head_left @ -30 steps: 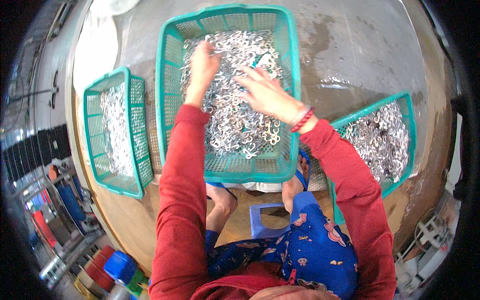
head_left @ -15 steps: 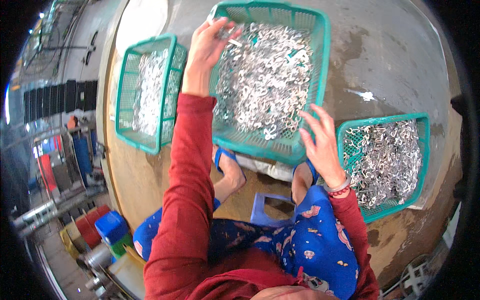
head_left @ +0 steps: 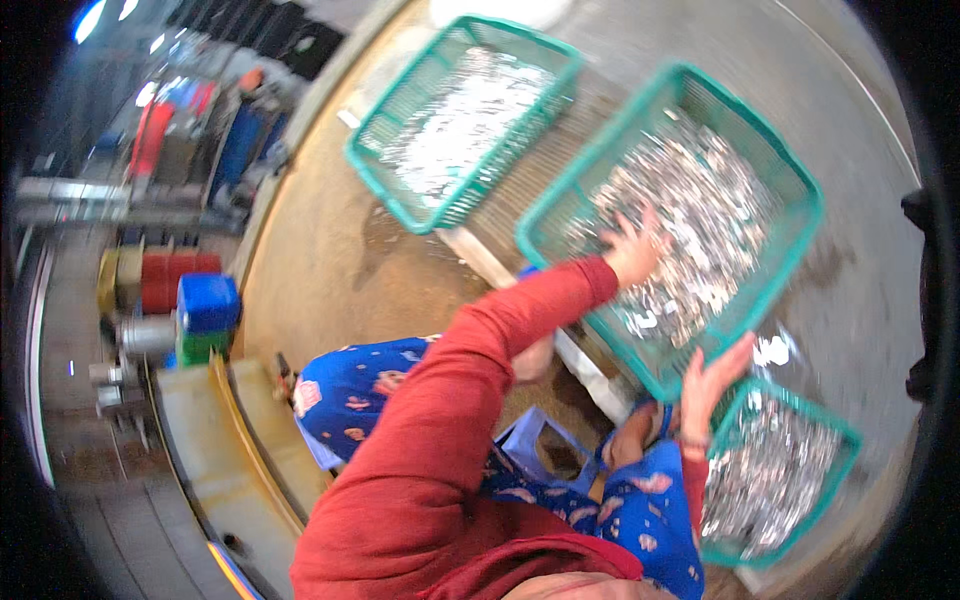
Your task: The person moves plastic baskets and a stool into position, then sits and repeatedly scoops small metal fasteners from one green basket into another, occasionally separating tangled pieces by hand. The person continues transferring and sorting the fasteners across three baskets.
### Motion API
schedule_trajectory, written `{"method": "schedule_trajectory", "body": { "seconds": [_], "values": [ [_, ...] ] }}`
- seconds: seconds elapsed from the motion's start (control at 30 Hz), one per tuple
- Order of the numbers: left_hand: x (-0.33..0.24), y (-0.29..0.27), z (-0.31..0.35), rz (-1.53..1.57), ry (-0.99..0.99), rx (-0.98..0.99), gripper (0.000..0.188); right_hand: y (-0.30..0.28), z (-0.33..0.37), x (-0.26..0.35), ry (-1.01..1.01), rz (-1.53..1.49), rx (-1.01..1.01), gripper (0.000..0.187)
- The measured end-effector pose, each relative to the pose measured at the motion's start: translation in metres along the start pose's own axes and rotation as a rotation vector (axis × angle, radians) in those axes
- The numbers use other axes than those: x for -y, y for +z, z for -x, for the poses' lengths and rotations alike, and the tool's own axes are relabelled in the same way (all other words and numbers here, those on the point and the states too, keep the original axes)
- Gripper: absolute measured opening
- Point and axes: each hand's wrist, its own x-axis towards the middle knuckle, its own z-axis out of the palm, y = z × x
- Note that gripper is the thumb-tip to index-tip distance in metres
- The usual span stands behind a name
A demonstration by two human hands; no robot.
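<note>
A green plastic basket (head_left: 793, 262) in front of me holds a heap of small silvery, hook-shaped metal pieces (head_left: 700, 230), smeared by motion. My left hand (head_left: 636, 250) reaches into it, fingers spread over the near-left part of the heap; I see nothing gripped in them. My right hand (head_left: 712, 382) is at the basket's near right corner, fingers stretched out and nothing in them. Whether it touches the rim I cannot tell.
A second green basket (head_left: 400, 212) of shiny pieces stands at the far left, a third green basket (head_left: 845, 455) at the right. A blue-purple plastic stool (head_left: 520, 440) is between my legs. Blue, green and red containers (head_left: 208, 303) stand at the left.
The view has turned, so the baskets appear shifted and tilted. My left hand has gone from the basket's far left rim down into the heap. The right hand remains near the right side.
</note>
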Motion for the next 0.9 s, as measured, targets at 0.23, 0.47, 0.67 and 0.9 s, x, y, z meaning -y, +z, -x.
{"method": "schedule_trajectory", "body": {
  "seconds": [0.23, 0.47, 0.67, 0.9],
  "values": [
    [0.022, -0.043, -0.002, 0.448, 0.21, -0.018, 0.023, -0.005, -0.066, 0.042, -0.447, 0.145, 0.495, 0.085],
    [0.047, -0.093, 0.0, 1.101, 0.04, -0.622, 0.024, 0.07, -0.097, 0.004, -0.402, 0.392, 0.496, 0.041],
    [0.032, -0.057, 0.005, 0.72, 0.147, -0.527, 0.021, 0.056, -0.112, 0.008, -0.198, -0.096, 0.236, 0.04],
    [0.087, -0.122, 0.002, 0.83, 0.011, -0.527, 0.017, -0.055, -0.177, 0.053, -0.237, -0.157, 0.102, 0.036]
  ]
}}
